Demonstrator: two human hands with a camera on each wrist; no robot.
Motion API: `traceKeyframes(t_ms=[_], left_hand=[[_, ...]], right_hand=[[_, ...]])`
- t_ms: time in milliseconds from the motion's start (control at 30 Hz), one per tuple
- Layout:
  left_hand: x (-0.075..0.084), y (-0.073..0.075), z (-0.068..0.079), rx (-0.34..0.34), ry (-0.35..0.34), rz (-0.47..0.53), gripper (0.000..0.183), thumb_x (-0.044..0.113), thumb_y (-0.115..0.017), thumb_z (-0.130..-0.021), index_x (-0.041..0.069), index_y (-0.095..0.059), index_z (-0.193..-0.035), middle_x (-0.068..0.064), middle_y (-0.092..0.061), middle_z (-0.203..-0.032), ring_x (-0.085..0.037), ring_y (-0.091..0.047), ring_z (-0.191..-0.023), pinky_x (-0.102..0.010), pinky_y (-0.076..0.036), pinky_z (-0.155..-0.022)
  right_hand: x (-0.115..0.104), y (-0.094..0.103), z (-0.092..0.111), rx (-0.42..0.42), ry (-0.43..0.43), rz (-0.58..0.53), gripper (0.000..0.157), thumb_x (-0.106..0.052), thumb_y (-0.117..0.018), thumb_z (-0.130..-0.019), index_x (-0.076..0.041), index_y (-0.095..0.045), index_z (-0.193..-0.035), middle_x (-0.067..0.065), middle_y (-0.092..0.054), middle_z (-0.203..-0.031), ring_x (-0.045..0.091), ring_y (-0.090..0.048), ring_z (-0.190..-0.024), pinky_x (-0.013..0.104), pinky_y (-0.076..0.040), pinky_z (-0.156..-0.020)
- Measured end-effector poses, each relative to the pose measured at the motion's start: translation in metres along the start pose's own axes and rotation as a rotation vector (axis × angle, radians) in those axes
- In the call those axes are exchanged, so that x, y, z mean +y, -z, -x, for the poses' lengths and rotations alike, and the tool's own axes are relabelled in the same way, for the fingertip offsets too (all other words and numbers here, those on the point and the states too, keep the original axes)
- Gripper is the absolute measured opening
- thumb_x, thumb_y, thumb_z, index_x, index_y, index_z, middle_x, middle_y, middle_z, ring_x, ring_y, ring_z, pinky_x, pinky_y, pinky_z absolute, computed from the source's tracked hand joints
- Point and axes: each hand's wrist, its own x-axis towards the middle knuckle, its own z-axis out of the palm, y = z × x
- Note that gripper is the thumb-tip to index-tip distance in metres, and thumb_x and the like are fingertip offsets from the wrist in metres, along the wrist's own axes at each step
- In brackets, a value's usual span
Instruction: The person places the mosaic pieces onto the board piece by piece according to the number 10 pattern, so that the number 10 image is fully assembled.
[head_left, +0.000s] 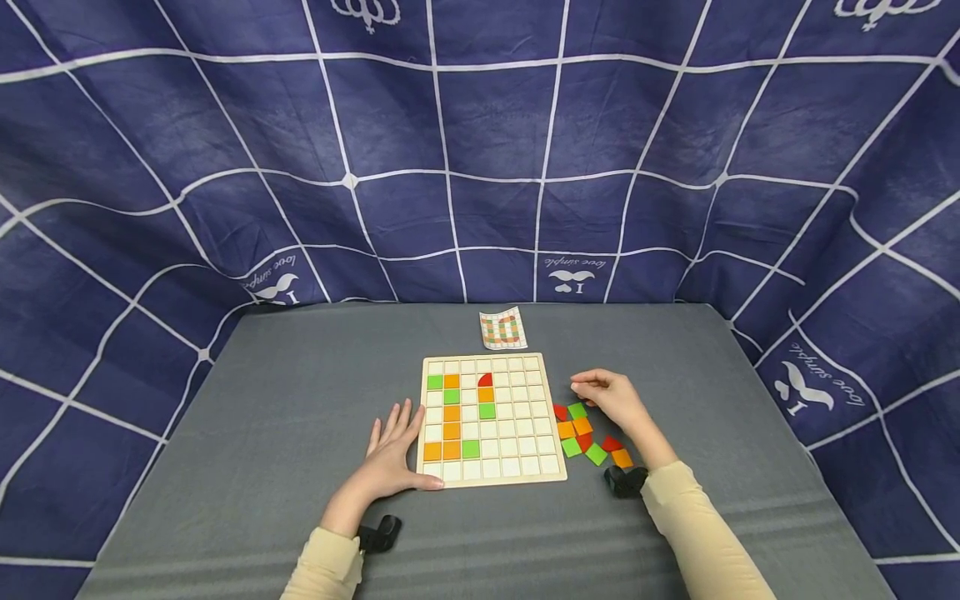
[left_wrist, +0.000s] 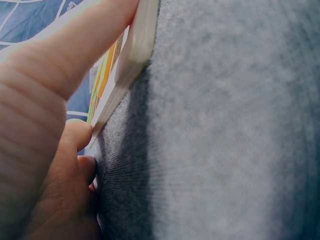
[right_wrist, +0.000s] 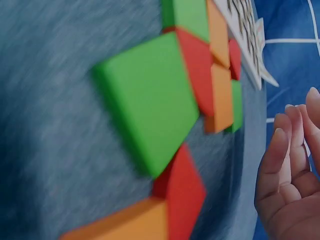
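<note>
A pale wooden grid board point(head_left: 517, 429) lies on the table, with green, orange and red tiles set in some of its squares. My left hand point(head_left: 393, 454) rests against its near left corner, fingers spread along the left side and thumb at the front edge. In the left wrist view, the thumb point(left_wrist: 75, 45) touches the board's edge point(left_wrist: 135, 45). My right hand point(head_left: 611, 396) hovers right of the board, over the far end of loose tiles point(head_left: 583, 427). The right wrist view shows its fingers point(right_wrist: 278, 155) bent toward the thumb; I cannot tell whether they hold a tile.
A small patterned card point(head_left: 503, 328), slightly curled, lies beyond the board's far edge. Nearest the right wrist camera is a green square tile point(right_wrist: 150, 100), beside red and orange ones. A dark blue checked cloth point(head_left: 487, 167) hangs behind the grey table point(head_left: 315, 392).
</note>
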Motion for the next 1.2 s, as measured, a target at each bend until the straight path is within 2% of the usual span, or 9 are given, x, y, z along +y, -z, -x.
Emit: traceKeyframes(t_ms=[267, 400, 567, 800, 1200], left_hand=[[-0.001, -0.002, 0.000, 0.007, -0.004, -0.003, 0.132, 0.051, -0.092, -0.058, 0.006, -0.017, -0.158, -0.020, -0.005, -0.165, -0.040, 0.002, -0.153, -0.060, 0.007, -0.120], [0.000, -0.002, -0.001, 0.008, -0.001, -0.003, 0.132, 0.050, -0.092, -0.058, 0.005, -0.017, -0.157, -0.020, -0.004, -0.165, -0.040, 0.002, -0.153, -0.061, 0.007, -0.119], [0.001, -0.001, 0.000, 0.011, -0.003, -0.004, 0.132, 0.049, -0.092, -0.059, 0.005, -0.018, -0.157, -0.021, -0.005, -0.165, -0.040, 0.002, -0.153, -0.061, 0.007, -0.119], [0.001, 0.000, 0.001, 0.008, -0.009, 0.002, 0.132, 0.049, -0.092, -0.059, 0.004, -0.017, -0.157, -0.022, -0.005, -0.165, -0.041, 0.003, -0.153, -0.061, 0.007, -0.119], [-0.001, 0.000, 0.000, -0.007, 0.002, -0.006, 0.134, 0.052, -0.091, -0.059, 0.007, -0.014, -0.158, -0.020, -0.003, -0.165, -0.039, 0.004, -0.153, -0.059, 0.008, -0.120]], right_hand=[[0.016, 0.006, 0.003, -0.021, -0.022, 0.036, 0.032, -0.021, -0.073, -0.090, -0.004, -0.071, -0.117, 0.015, -0.072, -0.114, 0.008, -0.065, -0.082, 0.023, -0.053, -0.071], [0.020, 0.007, 0.006, -0.041, -0.010, 0.071, 0.034, -0.019, -0.075, -0.088, -0.003, -0.071, -0.117, 0.016, -0.072, -0.115, 0.014, -0.070, -0.088, 0.030, -0.056, -0.078], [0.021, 0.005, 0.008, -0.057, -0.014, 0.147, 0.035, -0.018, -0.078, -0.084, -0.007, -0.072, -0.117, 0.012, -0.073, -0.106, 0.018, -0.067, -0.090, 0.037, -0.053, -0.085], [0.023, 0.000, 0.009, -0.062, 0.080, 0.261, 0.036, -0.015, -0.081, -0.081, -0.009, -0.072, -0.115, 0.009, -0.064, -0.111, 0.021, -0.059, -0.095, 0.035, -0.049, -0.083], [0.025, -0.003, 0.013, -0.063, 0.110, 0.258, 0.029, -0.010, -0.079, -0.082, -0.006, -0.073, -0.110, 0.008, -0.063, -0.101, 0.019, -0.054, -0.088, 0.032, -0.046, -0.079]])
